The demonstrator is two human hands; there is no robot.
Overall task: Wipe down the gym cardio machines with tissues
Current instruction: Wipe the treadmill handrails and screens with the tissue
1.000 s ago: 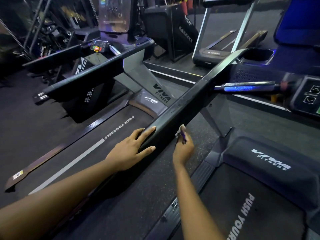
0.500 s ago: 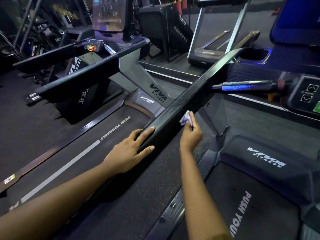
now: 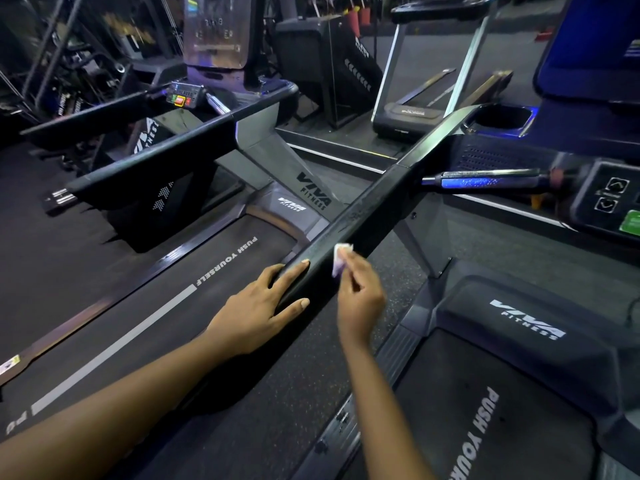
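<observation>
A long black treadmill handrail (image 3: 374, 199) runs diagonally from the lower middle up to the console at the upper right. My left hand (image 3: 256, 313) rests on the rail's near end, fingers straight across its top. My right hand (image 3: 360, 292) pinches a small folded white tissue (image 3: 340, 258) and holds it against the rail's right side face, just beyond my left fingertips. The treadmill console (image 3: 609, 202) with arrow buttons and a blue-lit grip bar (image 3: 485, 181) sits at the right.
A second treadmill's belt (image 3: 166, 306) marked PUSH YOURSELF lies to the left, with its own handrails (image 3: 162, 157) and console (image 3: 218, 32). My treadmill's motor cover (image 3: 526, 320) is lower right. More machines stand at the back across a floor strip.
My right hand has slid the tissue up along the rail's side face, then stayed near that spot. My left hand has kept its place on the rail.
</observation>
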